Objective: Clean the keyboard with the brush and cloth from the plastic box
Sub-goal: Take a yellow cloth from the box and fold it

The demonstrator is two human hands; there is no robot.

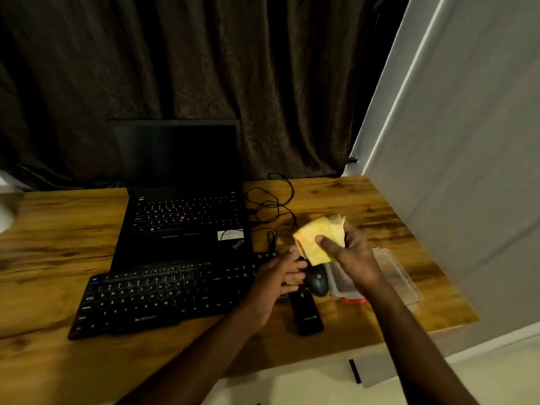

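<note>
My right hand point(355, 252) grips the folded yellow cloth point(320, 239); the black rectangular keyboard point(163, 293) lies lengthwise to its left, under my open left hand point(274, 283).

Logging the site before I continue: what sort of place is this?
Probably a home desk setup: a wooden table with an open laptop, external keyboard and mouse, backed by a dark curtain.
</note>
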